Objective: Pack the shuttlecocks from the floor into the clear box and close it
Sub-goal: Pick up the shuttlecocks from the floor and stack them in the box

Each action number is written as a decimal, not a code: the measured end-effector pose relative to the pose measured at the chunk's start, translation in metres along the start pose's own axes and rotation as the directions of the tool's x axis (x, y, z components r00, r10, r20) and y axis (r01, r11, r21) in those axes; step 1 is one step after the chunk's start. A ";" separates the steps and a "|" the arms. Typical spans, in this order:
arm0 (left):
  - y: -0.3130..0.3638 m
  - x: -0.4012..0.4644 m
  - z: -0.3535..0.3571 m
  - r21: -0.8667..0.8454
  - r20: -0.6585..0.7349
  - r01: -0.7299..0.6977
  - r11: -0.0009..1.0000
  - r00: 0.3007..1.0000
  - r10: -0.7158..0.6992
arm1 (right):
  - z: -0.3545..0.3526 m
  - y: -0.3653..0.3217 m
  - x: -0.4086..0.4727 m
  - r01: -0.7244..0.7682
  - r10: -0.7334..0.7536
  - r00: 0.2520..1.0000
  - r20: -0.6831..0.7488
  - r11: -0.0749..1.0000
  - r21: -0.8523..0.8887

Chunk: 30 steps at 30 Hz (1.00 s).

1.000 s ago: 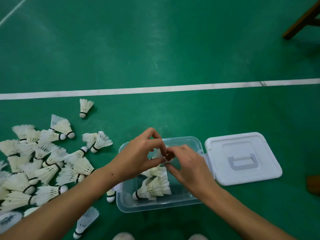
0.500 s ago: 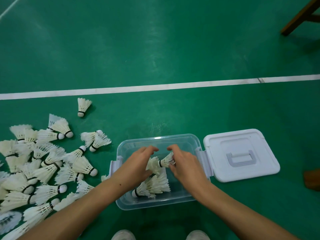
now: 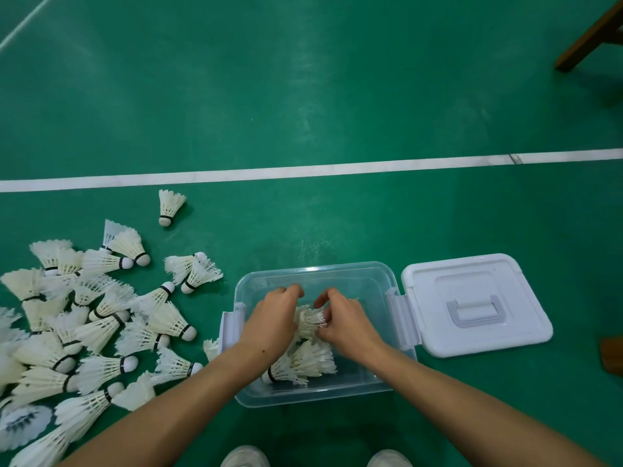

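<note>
The clear box (image 3: 367, 278) stands open on the green floor in front of me. Both hands are down inside it. My left hand (image 3: 269, 321) and my right hand (image 3: 344, 323) have curled fingers around white shuttlecocks (image 3: 308, 320) held between them. More shuttlecocks (image 3: 303, 364) lie on the box floor below my hands. A large pile of white shuttlecocks (image 3: 91, 328) is spread on the floor left of the box, with one lone shuttlecock (image 3: 168, 208) farther off. The white lid (image 3: 472, 303) lies flat, right of the box.
A white court line (image 3: 303, 170) crosses the floor beyond the box. A wooden leg (image 3: 590, 38) juts in at the top right and a brown object (image 3: 613, 355) sits at the right edge. My shoe tips (image 3: 246, 458) show at the bottom.
Both hands dropped from above the box rim down into the box, carrying the shuttlecocks with them. The floor pile and lid have not moved.
</note>
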State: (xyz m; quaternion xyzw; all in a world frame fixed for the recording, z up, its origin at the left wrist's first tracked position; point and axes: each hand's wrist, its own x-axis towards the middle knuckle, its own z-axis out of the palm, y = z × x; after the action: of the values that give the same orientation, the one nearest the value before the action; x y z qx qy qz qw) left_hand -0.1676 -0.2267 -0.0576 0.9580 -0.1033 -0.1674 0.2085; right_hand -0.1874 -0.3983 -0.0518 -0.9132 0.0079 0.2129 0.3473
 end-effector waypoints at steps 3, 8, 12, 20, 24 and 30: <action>0.007 -0.003 -0.004 0.015 -0.002 0.004 1.000 1.000 -0.004 | 0.002 -0.001 0.001 0.007 -0.007 0.999 0.031 1.000 -0.011; 0.020 -0.017 -0.023 0.006 -0.034 -0.046 0.999 0.998 0.046 | -0.007 0.000 -0.005 0.013 -0.013 1.000 0.006 1.000 -0.002; 0.025 -0.037 -0.063 -0.167 -0.180 -0.123 0.978 0.979 0.093 | -0.029 -0.003 -0.023 0.065 -0.073 0.994 -0.083 0.993 -0.096; -0.016 -0.061 -0.147 -0.425 -0.413 -0.167 0.890 0.910 -0.027 | -0.080 -0.084 -0.020 0.298 -0.289 0.945 -0.154 0.954 0.035; -0.069 -0.064 -0.159 -0.471 -0.436 -0.064 0.880 0.884 -0.170 | -0.079 -0.138 0.013 0.431 -0.429 0.899 -0.093 0.902 0.008; -0.159 -0.066 -0.149 -0.401 -0.354 0.190 0.896 0.870 -0.343 | -0.033 -0.178 0.068 0.455 -0.454 0.890 0.036 0.889 -0.050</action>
State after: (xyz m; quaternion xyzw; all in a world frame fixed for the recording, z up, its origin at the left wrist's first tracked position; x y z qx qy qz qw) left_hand -0.1539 -0.0129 0.0192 0.9229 0.1105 -0.0029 0.3689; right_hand -0.0847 -0.2754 0.0553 -0.8966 -0.2161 0.1368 0.3614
